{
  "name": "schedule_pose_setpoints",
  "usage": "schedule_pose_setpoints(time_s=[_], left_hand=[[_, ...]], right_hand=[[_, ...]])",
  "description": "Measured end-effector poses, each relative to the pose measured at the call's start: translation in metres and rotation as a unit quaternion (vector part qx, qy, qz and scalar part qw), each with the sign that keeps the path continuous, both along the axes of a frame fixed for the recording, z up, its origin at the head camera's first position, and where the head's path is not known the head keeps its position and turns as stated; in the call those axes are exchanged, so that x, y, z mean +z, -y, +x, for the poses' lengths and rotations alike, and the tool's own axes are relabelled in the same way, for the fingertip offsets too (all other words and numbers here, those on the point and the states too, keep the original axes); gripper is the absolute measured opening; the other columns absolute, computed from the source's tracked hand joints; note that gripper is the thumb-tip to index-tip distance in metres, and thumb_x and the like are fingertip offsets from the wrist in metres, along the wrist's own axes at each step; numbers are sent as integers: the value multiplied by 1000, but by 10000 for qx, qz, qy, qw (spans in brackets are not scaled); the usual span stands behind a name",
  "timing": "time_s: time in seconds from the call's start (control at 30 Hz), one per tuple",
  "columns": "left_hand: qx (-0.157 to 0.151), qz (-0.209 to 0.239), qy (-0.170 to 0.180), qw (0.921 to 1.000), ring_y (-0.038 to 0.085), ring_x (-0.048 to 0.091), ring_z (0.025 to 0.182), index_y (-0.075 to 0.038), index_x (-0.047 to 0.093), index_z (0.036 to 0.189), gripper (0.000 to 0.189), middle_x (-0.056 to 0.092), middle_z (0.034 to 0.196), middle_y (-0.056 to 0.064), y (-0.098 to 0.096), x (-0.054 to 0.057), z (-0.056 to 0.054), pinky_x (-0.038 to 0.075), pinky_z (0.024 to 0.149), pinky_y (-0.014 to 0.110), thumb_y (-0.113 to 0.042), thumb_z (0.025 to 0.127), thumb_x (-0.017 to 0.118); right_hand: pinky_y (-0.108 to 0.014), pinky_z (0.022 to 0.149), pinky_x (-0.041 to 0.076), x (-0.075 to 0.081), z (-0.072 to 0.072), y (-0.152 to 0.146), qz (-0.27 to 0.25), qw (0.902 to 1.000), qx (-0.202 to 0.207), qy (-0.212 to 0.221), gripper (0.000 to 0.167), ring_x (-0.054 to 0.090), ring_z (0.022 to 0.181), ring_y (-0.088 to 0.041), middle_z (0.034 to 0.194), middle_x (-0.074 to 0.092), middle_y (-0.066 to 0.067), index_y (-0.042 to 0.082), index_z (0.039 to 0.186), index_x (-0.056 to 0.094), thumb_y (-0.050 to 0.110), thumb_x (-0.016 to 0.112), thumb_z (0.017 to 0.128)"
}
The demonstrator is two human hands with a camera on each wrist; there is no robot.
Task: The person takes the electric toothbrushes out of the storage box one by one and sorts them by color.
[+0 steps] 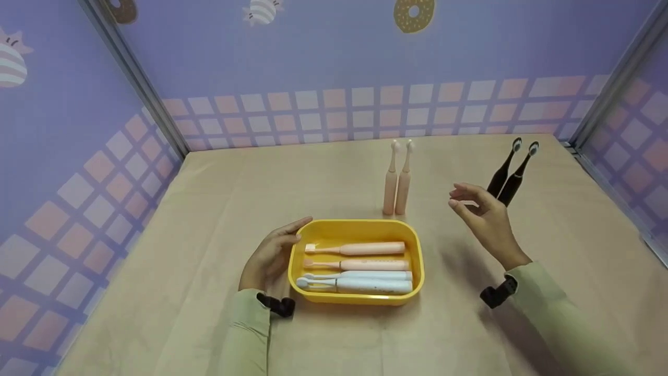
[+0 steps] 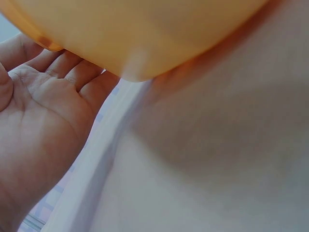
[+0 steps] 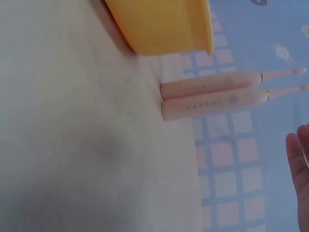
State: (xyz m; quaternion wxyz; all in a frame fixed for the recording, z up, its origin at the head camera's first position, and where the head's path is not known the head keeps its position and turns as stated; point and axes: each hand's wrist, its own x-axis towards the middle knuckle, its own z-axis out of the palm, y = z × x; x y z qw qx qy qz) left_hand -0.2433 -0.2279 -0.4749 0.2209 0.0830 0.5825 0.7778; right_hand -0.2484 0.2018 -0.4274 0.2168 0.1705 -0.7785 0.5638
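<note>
My left hand [image 1: 271,256] is at the left end of a yellow bin [image 1: 360,299], its fingers [image 2: 72,67] resting against the outer wall near the rim while the palm stays off it. Inside the bin lie two pink electric toothbrushes [image 1: 373,249] and two white electric toothbrushes [image 1: 374,285], side by side with heads to the left. My right hand [image 1: 488,222] hovers right of the bin, loosely bent, thumb and fingertips apart with nothing between them. Two pink electric toothbrushes [image 1: 397,190] stand upright behind the bin, close together.
Two black electric toothbrushes [image 1: 509,183] stand farther right, their lower ends partly hidden behind my right hand. A pale cloth [image 1: 235,183] covers the table. Patterned purple walls [image 1: 334,57] rise at the back and both sides, with metal posts [image 1: 141,78] at the corners.
</note>
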Motion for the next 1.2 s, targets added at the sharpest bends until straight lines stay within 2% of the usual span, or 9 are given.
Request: schedule_pose_setpoints(time_s=[0.17, 0.33, 0.57, 0.8, 0.97, 1.2], left_hand=[[-11, 70, 41, 10000, 23, 45, 134, -8, 30, 151, 55, 36, 153, 10, -1, 0, 0, 37, 112, 39, -6, 99, 43], [-119, -1, -66, 9999, 24, 43, 135, -8, 28, 152, 56, 35, 154, 10, 0, -1, -2, 37, 112, 39, -7, 98, 43], [-67, -41, -81, 9999, 23, 44, 135, -9, 32, 151, 54, 35, 154, 11, 0, -1, -1, 37, 112, 39, -5, 98, 43], [-30, 11, -45, 10000, 22, 45, 134, -8, 32, 150, 54, 35, 154, 10, 0, -1, -1, 38, 111, 38, -4, 98, 43], [-20, 8, -21, 10000, 21, 45, 134, -8, 32, 151, 54, 35, 154, 10, 0, 0, -1, 38, 111, 37, -4, 98, 43], [-3, -28, -24, 10000, 22, 45, 134, -9, 33, 150, 54, 37, 153, 10, 1, -1, -1, 39, 111, 37, -4, 97, 43]], right_hand=[[-13, 86, 52, 3, 2, 10, 104, 9995, 271, 142, 34, 63, 98, -1, 109, 66, -12, 4, 122, 63, 8, 67, 88], [-15, 87, 52, 7, 4, 19, 319, 9976, 565, 221, 35, 63, 99, -2, 108, 67, -13, 3, 123, 63, 8, 67, 88], [-16, 86, 53, 11, 5, 34, 627, 9928, 921, 436, 36, 62, 97, -2, 107, 68, -10, 6, 123, 63, 12, 68, 88], [-18, 85, 54, 17, 4, 47, 669, 9868, 1347, 598, 36, 63, 97, -5, 108, 68, -13, 6, 124, 63, 13, 68, 88], [-23, 87, 54, 20, 4, 55, 851, 9786, 1697, 795, 38, 64, 101, -13, 112, 67, -15, 4, 125, 62, 14, 67, 89], [-30, 91, 54, 21, 3, 66, 1283, 9585, 2215, 1255, 40, 63, 105, -23, 117, 66, -14, 4, 125, 62, 20, 68, 89]])
